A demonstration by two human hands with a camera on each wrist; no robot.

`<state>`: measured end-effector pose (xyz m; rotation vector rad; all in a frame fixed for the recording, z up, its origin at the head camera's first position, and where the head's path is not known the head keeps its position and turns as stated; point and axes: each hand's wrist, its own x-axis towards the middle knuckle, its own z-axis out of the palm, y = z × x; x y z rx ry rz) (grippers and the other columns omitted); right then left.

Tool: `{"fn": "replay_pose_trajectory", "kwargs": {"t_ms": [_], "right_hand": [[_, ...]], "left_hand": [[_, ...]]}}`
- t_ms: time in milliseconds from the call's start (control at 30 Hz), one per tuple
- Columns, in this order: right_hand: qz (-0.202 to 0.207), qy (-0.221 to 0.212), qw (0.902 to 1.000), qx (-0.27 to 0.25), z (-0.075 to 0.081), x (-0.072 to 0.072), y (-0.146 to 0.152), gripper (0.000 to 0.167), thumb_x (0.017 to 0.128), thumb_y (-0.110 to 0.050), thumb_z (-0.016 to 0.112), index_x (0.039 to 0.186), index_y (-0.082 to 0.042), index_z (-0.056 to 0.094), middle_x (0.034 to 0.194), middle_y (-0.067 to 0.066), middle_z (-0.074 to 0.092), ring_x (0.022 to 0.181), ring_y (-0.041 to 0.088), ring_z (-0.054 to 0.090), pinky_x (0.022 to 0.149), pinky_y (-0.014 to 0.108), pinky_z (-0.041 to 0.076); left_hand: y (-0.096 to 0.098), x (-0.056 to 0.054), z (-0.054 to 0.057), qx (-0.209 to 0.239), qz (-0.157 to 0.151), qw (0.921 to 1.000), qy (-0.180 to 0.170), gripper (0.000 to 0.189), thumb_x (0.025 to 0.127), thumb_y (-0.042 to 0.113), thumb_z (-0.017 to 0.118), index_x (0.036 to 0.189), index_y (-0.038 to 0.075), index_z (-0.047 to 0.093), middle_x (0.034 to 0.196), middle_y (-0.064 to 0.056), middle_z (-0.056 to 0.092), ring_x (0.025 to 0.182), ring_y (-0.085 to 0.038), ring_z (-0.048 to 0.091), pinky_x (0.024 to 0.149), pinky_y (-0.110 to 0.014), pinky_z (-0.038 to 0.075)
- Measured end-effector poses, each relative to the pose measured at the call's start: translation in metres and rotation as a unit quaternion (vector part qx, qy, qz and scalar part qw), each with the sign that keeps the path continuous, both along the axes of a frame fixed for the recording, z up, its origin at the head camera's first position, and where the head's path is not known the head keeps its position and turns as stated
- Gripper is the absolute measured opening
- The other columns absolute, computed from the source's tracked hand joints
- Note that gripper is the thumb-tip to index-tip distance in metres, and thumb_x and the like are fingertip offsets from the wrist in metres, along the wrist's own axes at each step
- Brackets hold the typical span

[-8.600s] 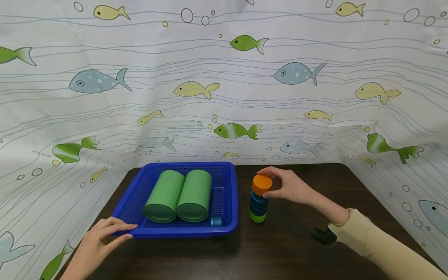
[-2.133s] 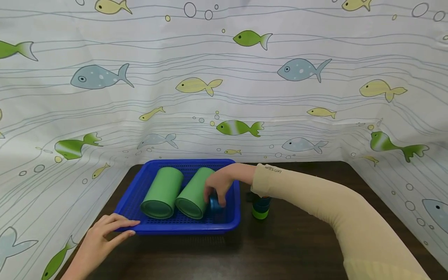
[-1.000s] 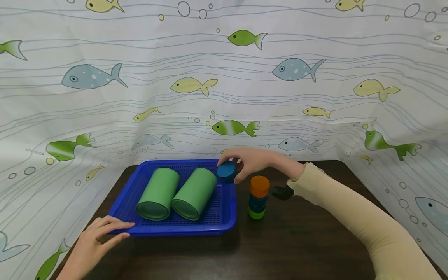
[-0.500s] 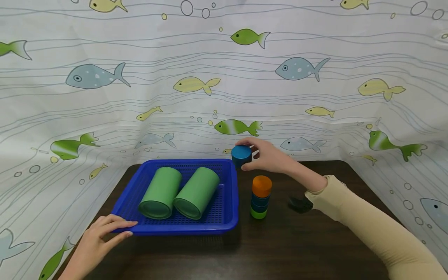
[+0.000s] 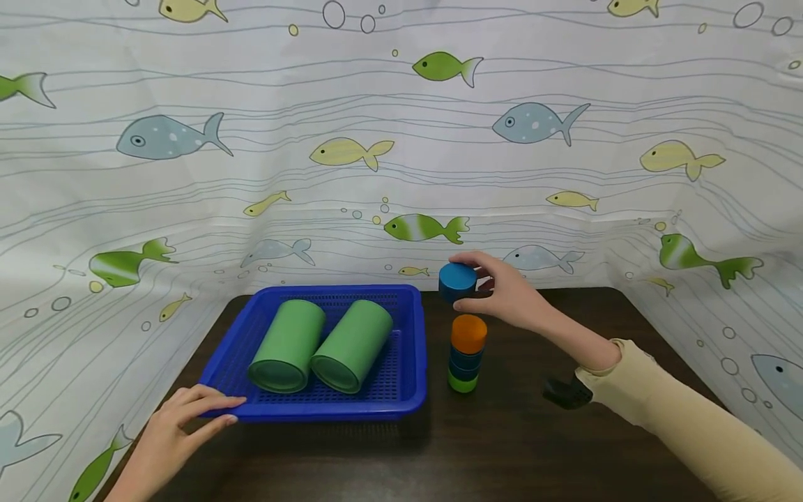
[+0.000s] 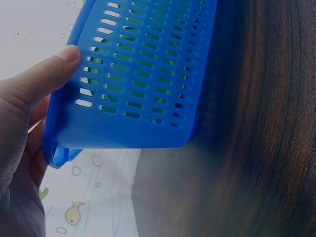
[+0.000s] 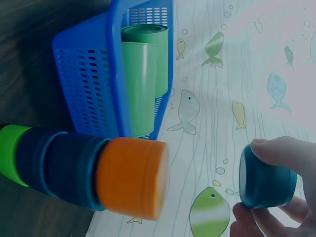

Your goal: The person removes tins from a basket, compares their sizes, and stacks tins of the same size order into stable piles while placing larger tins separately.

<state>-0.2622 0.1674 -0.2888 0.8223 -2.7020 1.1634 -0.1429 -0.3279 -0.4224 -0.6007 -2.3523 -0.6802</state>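
My right hand (image 5: 502, 289) pinches a small round blue jar (image 5: 458, 280) between thumb and fingers, holding it upright above a stack. That stack has an orange jar (image 5: 468, 335) on top, dark blue jars (image 5: 465, 364) beneath it and a bright green one (image 5: 463, 383) at the bottom. In the right wrist view a gap shows between the held blue jar (image 7: 266, 177) and the orange top. My left hand (image 5: 182, 425) grips the near left corner of a blue plastic basket (image 5: 326, 413), with its thumb (image 6: 69, 53) on the outer side of the rim.
Two large light green cans (image 5: 290, 341) lie on their sides in the basket, the right one slanted. The dark wooden table (image 5: 502, 446) ends at a white fish-print sheet (image 5: 401, 188) at the back and sides. A small black device (image 5: 567, 392) hangs at the right wrist.
Earlier my right hand was on the orange jar atop the stack. It then took the blue jar from the basket and carried it right, over the stack. The right can turned slanted.
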Motion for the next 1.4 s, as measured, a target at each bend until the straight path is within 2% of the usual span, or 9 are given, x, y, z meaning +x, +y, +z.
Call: {"fn": "replay_pose_trajectory", "kwargs": {"t_ms": [233,733,1033,1200,1400], "right_hand": [[-0.006,0.021,0.9998,-0.001,-0.012,0.006,0.010,0.066,0.084,-0.026,0.081,0.142,-0.019,0.050,0.132,0.008,0.060,0.111,0.027,0.061,0.092,0.044,0.054],[-0.021,0.013,0.9996,0.012,-0.040,0.017,0.022,0.068,0.082,-0.032,0.081,0.143,-0.025,0.051,0.126,0.006,0.065,0.104,0.022,0.063,0.088,0.045,0.054],[-0.019,0.028,0.9993,0.017,-0.048,0.019,0.023,0.067,0.082,-0.032,0.081,0.142,-0.022,0.051,0.120,0.005,0.068,0.101,0.019,0.063,0.087,0.043,0.053],[-0.022,0.025,0.9992,0.020,-0.051,0.019,0.024,0.066,0.082,-0.032,0.081,0.141,-0.022,0.052,0.118,0.005,0.068,0.100,0.019,0.063,0.087,0.042,0.053],[-0.020,0.019,0.9994,0.019,-0.052,0.019,0.024,0.067,0.083,-0.030,0.081,0.142,-0.019,0.051,0.121,0.007,0.067,0.102,0.020,0.063,0.086,0.039,0.053]], "left_hand": [[0.000,-0.001,-0.001,0.004,-0.008,0.9999,0.008,0.049,0.061,-0.003,0.087,0.099,0.025,0.078,0.091,0.017,0.065,0.094,0.010,0.045,0.075,-0.010,0.036],[-0.003,0.001,-0.002,-0.003,-0.018,0.9998,0.011,0.050,0.060,-0.005,0.086,0.099,0.025,0.078,0.091,0.017,0.065,0.096,0.010,0.046,0.084,-0.007,0.034],[-0.003,0.001,0.000,-0.020,-0.012,0.9997,0.009,0.050,0.061,-0.003,0.087,0.101,0.027,0.078,0.094,0.017,0.065,0.099,0.011,0.046,0.087,-0.006,0.033],[-0.002,0.001,0.001,-0.046,-0.020,0.9984,0.026,0.052,0.063,-0.002,0.085,0.105,0.029,0.077,0.099,0.016,0.066,0.101,0.010,0.047,0.090,-0.006,0.031],[-0.003,0.000,0.004,-0.063,-0.029,0.9964,0.049,0.056,0.060,-0.005,0.085,0.106,0.026,0.077,0.103,0.015,0.065,0.103,0.008,0.049,0.094,-0.004,0.030]]}}
